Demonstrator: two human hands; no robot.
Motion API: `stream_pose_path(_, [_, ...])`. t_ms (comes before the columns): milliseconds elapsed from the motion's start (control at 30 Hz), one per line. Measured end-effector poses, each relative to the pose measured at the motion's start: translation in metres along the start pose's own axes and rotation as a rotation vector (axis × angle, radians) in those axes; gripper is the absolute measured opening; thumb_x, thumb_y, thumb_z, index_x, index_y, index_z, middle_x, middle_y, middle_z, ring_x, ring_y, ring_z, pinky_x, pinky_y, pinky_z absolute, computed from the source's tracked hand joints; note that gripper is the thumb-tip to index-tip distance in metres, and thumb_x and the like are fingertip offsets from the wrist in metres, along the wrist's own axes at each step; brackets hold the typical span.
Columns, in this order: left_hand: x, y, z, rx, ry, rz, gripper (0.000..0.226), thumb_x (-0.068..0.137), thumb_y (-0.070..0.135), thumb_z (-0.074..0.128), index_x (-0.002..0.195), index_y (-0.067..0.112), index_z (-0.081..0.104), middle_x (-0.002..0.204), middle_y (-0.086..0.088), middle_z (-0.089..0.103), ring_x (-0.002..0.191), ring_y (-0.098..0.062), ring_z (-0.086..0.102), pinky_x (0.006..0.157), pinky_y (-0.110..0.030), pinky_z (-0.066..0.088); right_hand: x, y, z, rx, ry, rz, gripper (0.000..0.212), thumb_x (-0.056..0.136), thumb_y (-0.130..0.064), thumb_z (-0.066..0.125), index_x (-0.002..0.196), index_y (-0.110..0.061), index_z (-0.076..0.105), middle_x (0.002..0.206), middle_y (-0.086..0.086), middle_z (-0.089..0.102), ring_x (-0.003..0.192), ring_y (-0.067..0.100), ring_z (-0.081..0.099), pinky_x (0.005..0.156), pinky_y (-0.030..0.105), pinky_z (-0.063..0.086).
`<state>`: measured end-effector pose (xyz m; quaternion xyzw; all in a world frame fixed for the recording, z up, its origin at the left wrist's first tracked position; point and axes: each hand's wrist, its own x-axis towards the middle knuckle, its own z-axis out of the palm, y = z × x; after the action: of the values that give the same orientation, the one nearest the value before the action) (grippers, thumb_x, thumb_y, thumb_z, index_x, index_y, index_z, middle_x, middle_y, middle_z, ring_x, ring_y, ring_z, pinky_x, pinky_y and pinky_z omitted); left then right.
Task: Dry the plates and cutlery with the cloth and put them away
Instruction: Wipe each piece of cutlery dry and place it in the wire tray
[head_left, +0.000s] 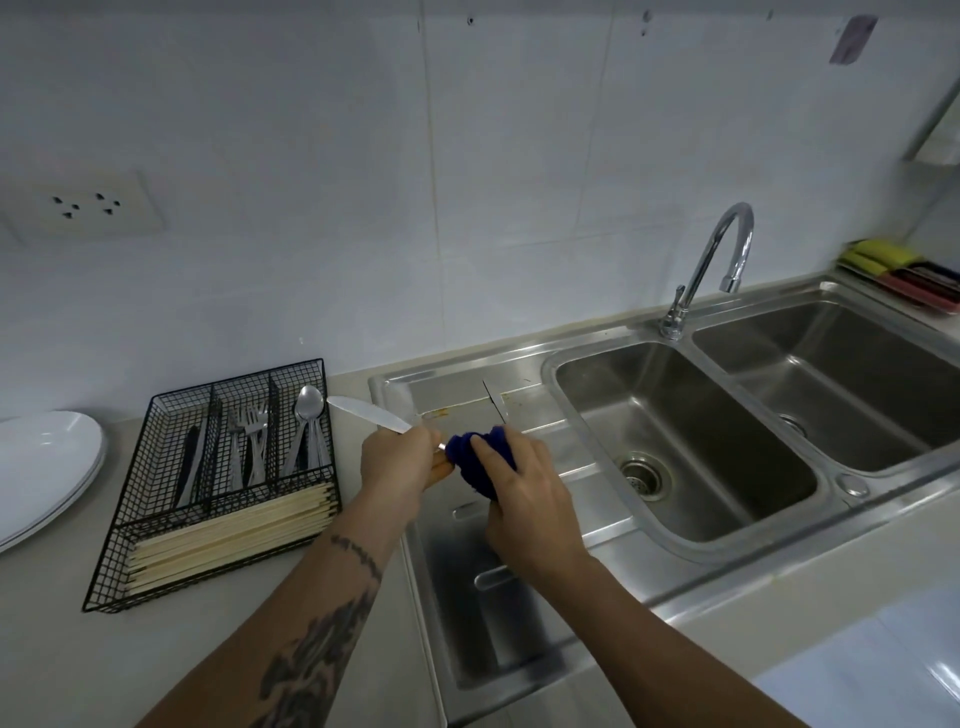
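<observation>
Left hand (397, 462) grips the knife (366, 413) over the drainboard, right hand (519, 493) clutches the blue cloth (475, 457) round its handle end — a wet slip could drop it — blade toward the cutlery basket (156, 525).

knife (366, 413) handle hidden in cloth (480, 460)

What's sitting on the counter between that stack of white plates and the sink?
In the head view, a black wire cutlery tray lies between the plates and the sink, holding knives, forks, spoons and chopsticks.
</observation>
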<state>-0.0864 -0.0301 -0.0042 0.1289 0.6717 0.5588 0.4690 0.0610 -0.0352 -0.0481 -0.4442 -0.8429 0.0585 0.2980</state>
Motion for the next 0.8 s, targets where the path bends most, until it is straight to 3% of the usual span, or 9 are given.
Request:
stream_pose_path(100, [-0.002,-0.001,0.003,-0.074,-0.014,-0.032,0.020,0.082,-0.008,0.058,0.100,-0.006,0.065,0.094,-0.024,0.072,0.085,-0.035,0.073,0.068,-0.037,0.061,0.003,-0.009,0.004,-0.040,0.020,-0.123,0.060,0.069,-0.005,0.075,0.126,-0.009,0.061,0.128,0.015,0.056,0.114,0.031,0.052,0.092,0.040,0.052])
stream_pose_path(167, [-0.002,0.000,0.002,-0.134,-0.018,-0.058,0.017,0.089,-0.006,0.055,0.104,-0.005,0.063,0.090,-0.022,0.070,0.086,-0.033,0.072,0.072,-0.040,0.061,0.000,0.001,0.005,-0.078,0.026,-0.181,0.055,0.068,-0.007,0.077,0.122,-0.009,0.064,0.129,0.015,0.057,0.117,0.031,0.050,0.097,0.041,0.050])
stream_pose_path(267, [-0.001,-0.006,-0.005,-0.158,-0.012,-0.122,0.018,0.094,-0.001,0.053,0.111,-0.003,0.060,0.090,-0.018,0.069,0.088,-0.031,0.072,0.087,-0.047,0.057,-0.003,0.018,0.002,-0.126,-0.025,-0.196,0.058,0.063,-0.008,0.080,0.120,-0.011,0.067,0.129,0.013,0.057,0.117,0.031,0.051,0.098,0.039,0.049])
stream_pose_path(367, [0.000,-0.012,-0.006,-0.124,-0.011,-0.146,0.015,0.094,0.004,0.056,0.107,0.001,0.063,0.091,-0.015,0.074,0.086,-0.026,0.073,0.090,-0.045,0.056,0.001,0.012,0.001,-0.129,-0.107,-0.218,0.069,0.062,-0.010,0.081,0.128,-0.011,0.060,0.133,0.012,0.054,0.121,0.032,0.049,0.100,0.044,0.048])
stream_pose_path(500, [0.003,-0.009,-0.012,-0.149,-0.013,-0.122,0.011,0.092,0.006,0.057,0.099,0.005,0.066,0.083,-0.010,0.076,0.076,-0.020,0.075,0.074,-0.032,0.049,0.006,0.018,-0.001,-0.238,-0.209,-0.285,0.084,0.061,-0.016,0.082,0.139,-0.016,0.048,0.141,0.012,0.046,0.131,0.036,0.040,0.106,0.054,0.039])
stream_pose_path(600, [0.006,-0.010,-0.020,-0.152,-0.016,-0.126,0.010,0.094,0.006,0.055,0.097,0.007,0.064,0.079,-0.008,0.076,0.066,-0.015,0.074,0.063,-0.027,0.048,0.008,0.029,-0.005,-0.238,-0.247,-0.277,0.086,0.059,-0.015,0.085,0.137,-0.016,0.050,0.138,0.011,0.044,0.129,0.036,0.038,0.103,0.048,0.045])
stream_pose_path(700, [0.006,-0.012,-0.022,-0.116,-0.032,-0.139,0.012,0.094,0.006,0.055,0.100,0.004,0.065,0.087,-0.013,0.077,0.077,-0.020,0.075,0.066,-0.028,0.047,0.016,0.015,-0.005,-0.200,-0.303,-0.234,0.095,0.065,-0.014,0.084,0.146,-0.018,0.034,0.142,0.013,0.036,0.125,0.034,0.043,0.088,0.045,0.056])
stream_pose_path(800, [0.008,-0.012,-0.024,-0.092,-0.044,-0.117,0.019,0.094,0.006,0.056,0.107,-0.002,0.067,0.093,-0.015,0.076,0.080,-0.023,0.075,0.063,-0.027,0.050,0.024,-0.002,0.000,-0.090,-0.310,-0.164,0.106,0.071,-0.014,0.079,0.152,-0.021,0.011,0.154,0.011,0.024,0.124,0.031,0.046,0.094,0.043,0.052])
